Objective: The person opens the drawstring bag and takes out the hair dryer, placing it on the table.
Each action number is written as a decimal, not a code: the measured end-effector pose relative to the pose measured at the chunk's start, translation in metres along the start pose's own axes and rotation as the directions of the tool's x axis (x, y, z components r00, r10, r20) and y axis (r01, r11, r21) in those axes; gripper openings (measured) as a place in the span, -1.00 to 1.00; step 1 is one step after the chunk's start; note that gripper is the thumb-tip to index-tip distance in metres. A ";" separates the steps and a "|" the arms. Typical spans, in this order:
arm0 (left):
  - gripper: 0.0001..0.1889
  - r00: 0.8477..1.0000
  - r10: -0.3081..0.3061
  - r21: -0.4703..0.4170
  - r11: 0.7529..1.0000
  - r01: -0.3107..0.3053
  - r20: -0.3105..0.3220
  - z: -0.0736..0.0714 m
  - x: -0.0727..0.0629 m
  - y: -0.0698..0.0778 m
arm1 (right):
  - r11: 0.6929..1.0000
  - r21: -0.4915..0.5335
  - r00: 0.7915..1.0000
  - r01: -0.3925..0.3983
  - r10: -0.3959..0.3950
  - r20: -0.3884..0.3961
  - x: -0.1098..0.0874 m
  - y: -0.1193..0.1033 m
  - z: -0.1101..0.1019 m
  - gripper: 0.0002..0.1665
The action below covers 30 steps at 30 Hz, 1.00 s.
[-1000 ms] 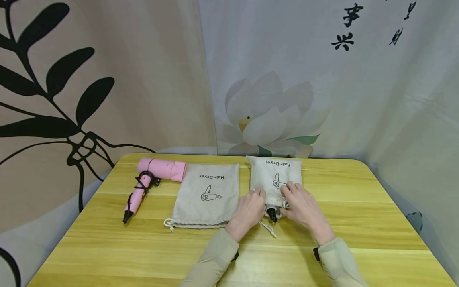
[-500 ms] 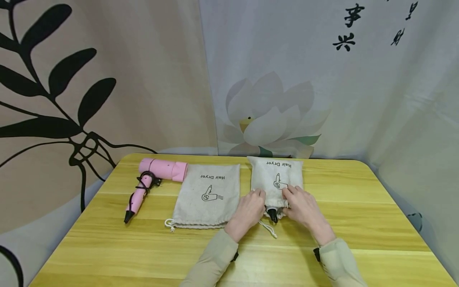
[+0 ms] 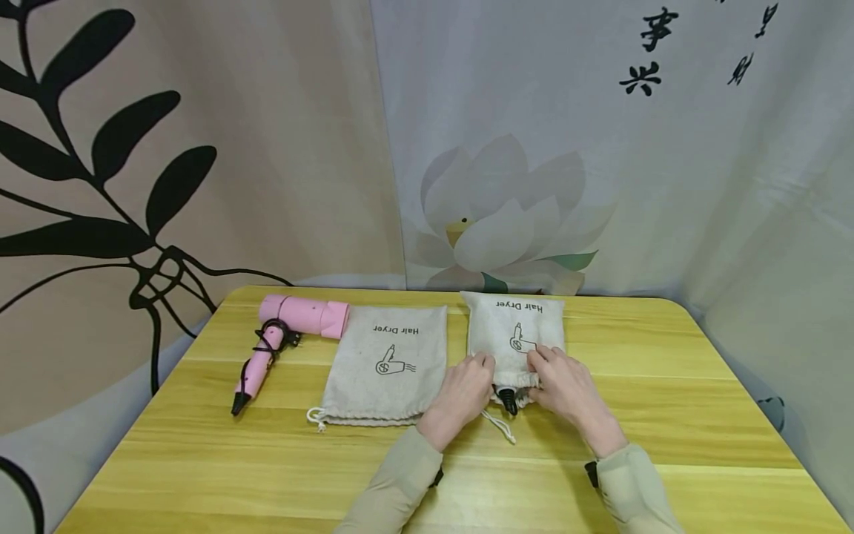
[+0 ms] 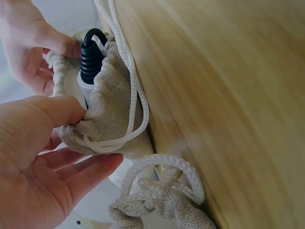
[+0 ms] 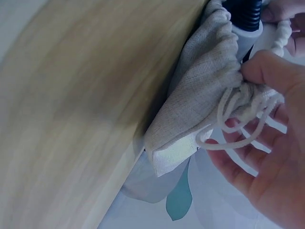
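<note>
1. The filled bag (image 3: 485, 322) lies on the surface (image 3: 667, 400), its closed end reaching the far edge; a black cord sleeve (image 3: 508, 401) sticks out of its mouth.
2. The left hand (image 3: 463, 387) and right hand (image 3: 567, 387) each pinch that mouth's rim, one per side.
3. Bare wood stretches rightward and nearward; leftward, the flat bag (image 3: 390, 389) sits close, touching the pink hair dryer (image 3: 303, 315).
4. Compared with a second ago, the right fingers sit slightly nearer the mouth; both bags stay put.
</note>
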<state>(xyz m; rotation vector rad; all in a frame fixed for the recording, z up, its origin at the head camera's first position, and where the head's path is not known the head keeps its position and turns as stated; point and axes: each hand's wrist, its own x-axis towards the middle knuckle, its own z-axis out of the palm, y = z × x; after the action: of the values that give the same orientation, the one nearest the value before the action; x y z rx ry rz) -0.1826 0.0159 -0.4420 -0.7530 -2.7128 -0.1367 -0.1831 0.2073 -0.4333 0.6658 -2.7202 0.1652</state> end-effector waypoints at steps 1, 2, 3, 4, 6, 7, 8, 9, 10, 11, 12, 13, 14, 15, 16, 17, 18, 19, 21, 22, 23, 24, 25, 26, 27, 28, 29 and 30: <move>-0.78 1.000 0.001 0.000 1.000 -0.001 0.002 0.000 0.000 0.000 | 1.000 0.002 1.000 -0.001 0.001 0.001 0.000 0.000 0.000 -0.55; -0.78 1.000 0.003 0.001 1.000 -0.003 0.005 0.000 0.000 0.000 | 1.000 0.005 1.000 -0.001 0.001 0.001 -0.001 0.000 -0.001 -0.55; -0.77 1.000 0.005 0.000 1.000 -0.005 0.008 0.000 0.000 0.000 | 1.000 0.006 1.000 -0.002 0.002 0.002 -0.001 0.000 -0.001 -0.55; -0.77 1.000 0.006 0.000 1.000 -0.006 0.011 0.000 0.000 0.000 | 1.000 0.008 1.000 -0.002 0.002 0.002 -0.001 0.000 -0.001 -0.55; -0.76 1.000 0.007 -0.005 1.000 -0.007 0.019 0.000 0.000 -0.001 | 1.000 0.010 1.000 -0.004 0.004 0.001 -0.001 0.000 -0.002 -0.55; -0.76 1.000 0.007 -0.009 1.000 -0.007 0.024 0.000 0.000 -0.001 | 1.000 0.011 1.000 -0.005 0.005 0.001 -0.002 0.001 -0.002 -0.55; -0.76 1.000 0.006 -0.013 1.000 -0.006 0.029 0.000 0.000 -0.001 | 1.000 0.013 1.000 -0.006 0.006 0.002 -0.002 0.001 -0.003 -0.55; -0.75 0.999 0.005 -0.016 1.000 -0.005 0.033 0.000 0.000 -0.001 | 1.000 0.016 1.000 -0.006 0.006 0.000 -0.002 0.001 -0.003 -0.56; -0.75 0.999 0.004 -0.018 1.000 -0.004 0.037 0.000 0.000 -0.001 | 1.000 0.020 1.000 -0.008 0.008 0.000 -0.002 0.001 -0.003 -0.56; -0.75 0.999 0.004 -0.019 1.000 -0.004 0.042 -0.001 0.000 -0.001 | 1.000 0.023 1.000 -0.011 0.011 0.002 -0.002 0.001 -0.003 -0.56; -0.75 0.999 0.004 -0.020 1.000 -0.003 0.045 -0.001 0.000 -0.001 | 1.000 0.027 1.000 -0.014 0.014 0.002 -0.003 0.001 -0.003 -0.57; -0.75 0.999 0.004 -0.020 1.000 -0.003 0.047 -0.001 0.001 -0.001 | 0.999 0.031 1.000 -0.017 0.016 0.003 -0.003 0.001 -0.003 -0.57; -0.76 0.999 0.004 -0.020 1.000 -0.003 0.049 -0.001 0.001 -0.001 | 0.999 0.034 1.000 -0.020 0.020 0.005 -0.003 0.002 -0.003 -0.57; -0.76 0.999 0.004 -0.020 1.000 -0.003 0.050 -0.001 0.001 -0.001 | 0.999 0.037 1.000 -0.022 0.021 0.008 -0.003 0.002 -0.004 -0.58; -0.76 0.999 0.004 -0.021 1.000 -0.003 0.051 -0.001 0.001 -0.001 | 0.999 0.039 1.000 -0.026 0.025 0.015 -0.003 0.002 -0.003 -0.58; -0.76 0.999 0.004 -0.022 1.000 -0.003 0.053 -0.001 0.001 -0.001 | 0.999 0.040 0.999 -0.028 0.027 0.019 -0.003 0.003 -0.003 -0.59; -0.76 0.999 0.004 -0.023 1.000 -0.003 0.055 -0.001 0.001 -0.001 | 0.999 0.041 0.999 -0.029 0.028 0.023 -0.004 0.004 -0.003 -0.60; -0.75 0.998 0.004 -0.025 1.000 -0.002 0.057 -0.001 0.001 -0.001 | 0.999 0.042 0.999 -0.031 0.030 0.028 -0.004 0.004 -0.003 -0.60; -0.73 0.998 0.003 -0.027 1.000 -0.001 0.061 -0.001 0.001 -0.001 | 0.998 0.045 0.999 -0.034 0.032 0.035 -0.004 0.005 -0.003 -0.62; -0.72 0.998 0.002 -0.028 1.000 0.000 0.065 -0.001 0.001 -0.001 | 0.998 0.045 0.999 -0.034 0.033 0.037 -0.004 0.005 -0.003 -0.62; -0.71 0.998 0.002 -0.028 1.000 0.000 0.067 -0.001 0.001 -0.001 | 0.998 0.044 0.999 -0.033 0.032 0.038 -0.004 0.005 -0.003 -0.63; -0.70 0.998 0.003 -0.025 1.000 -0.002 0.066 -0.001 0.001 -0.001 | 0.999 0.043 0.999 -0.033 0.031 0.039 -0.004 0.006 -0.004 -0.63; -0.69 0.998 0.005 -0.022 1.000 -0.004 0.064 -0.001 0.001 -0.002 | 0.999 0.043 0.999 -0.031 0.029 0.040 -0.004 0.006 -0.004 -0.63; -0.68 0.998 0.008 -0.020 1.000 -0.007 0.061 -0.001 0.001 -0.002 | 0.999 0.043 0.999 -0.029 0.027 0.042 -0.004 0.006 -0.004 -0.63; -0.68 0.998 0.009 -0.018 1.000 -0.008 0.060 0.000 0.001 -0.002 | 0.999 0.041 0.999 -0.029 0.027 0.044 -0.004 0.006 -0.004 -0.63; -0.67 0.998 0.012 -0.020 1.000 -0.011 0.059 0.000 0.000 -0.002 | 0.999 0.041 0.999 -0.030 0.028 0.047 -0.004 0.007 -0.004 -0.63; -0.67 0.998 0.014 -0.019 1.000 -0.013 0.056 -0.001 0.000 -0.002 | 0.999 0.042 0.998 -0.032 0.029 0.050 -0.004 0.007 -0.004 -0.63; -0.67 0.998 0.016 -0.020 1.000 -0.015 0.053 -0.001 0.000 -0.003 | 0.999 0.043 0.998 -0.033 0.031 0.052 -0.004 0.008 -0.004 -0.63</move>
<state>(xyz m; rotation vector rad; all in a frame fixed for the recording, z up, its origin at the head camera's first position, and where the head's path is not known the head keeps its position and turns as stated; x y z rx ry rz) -0.1836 0.0136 -0.4412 -0.7944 -2.7585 -0.1416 -0.1818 0.2166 -0.4309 0.6468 -2.7848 0.2186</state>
